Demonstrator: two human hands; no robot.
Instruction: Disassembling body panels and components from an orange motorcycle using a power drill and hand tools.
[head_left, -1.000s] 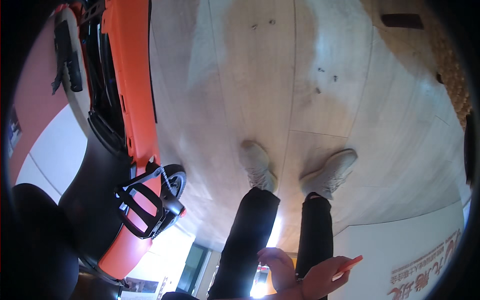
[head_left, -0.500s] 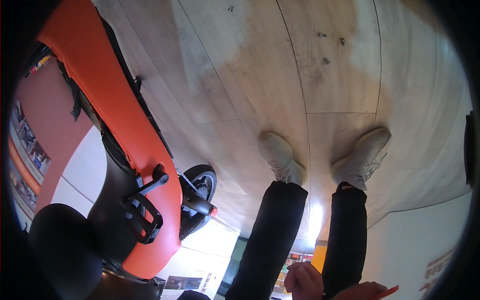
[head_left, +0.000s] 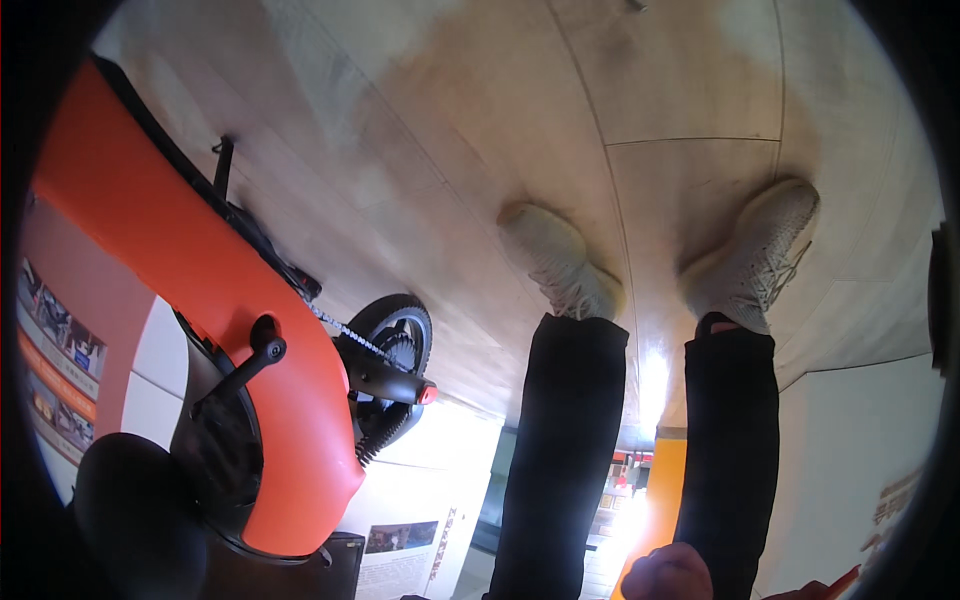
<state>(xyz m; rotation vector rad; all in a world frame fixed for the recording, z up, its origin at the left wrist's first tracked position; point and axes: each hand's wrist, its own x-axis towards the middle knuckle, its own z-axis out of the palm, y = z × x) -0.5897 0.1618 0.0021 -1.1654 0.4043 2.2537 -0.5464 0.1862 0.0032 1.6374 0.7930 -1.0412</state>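
1. Head view: 1 hand (head_left: 668, 574), fingers curled, at the lower edge; whether it grips anything cannot be told.
2. Other hand (head_left: 795, 594), mostly cut off; closure cannot be told. Red-orange piece (head_left: 846, 581) projects at its right side.
3. Black trouser legs (head_left: 560, 430); orange cycle (head_left: 200, 265) left.
4. 2 pale shoes (head_left: 562, 258).

On the left, the way is blocked by the orange bike (head_left: 215, 280), its crank (head_left: 235, 378) and wheel (head_left: 402, 350). Passage is left over the floor (head_left: 440, 240) between wheel and left leg (head_left: 565, 440); near, the gap to the right leg (head_left: 732, 450) is partly covered by the left hand (head_left: 668, 574).
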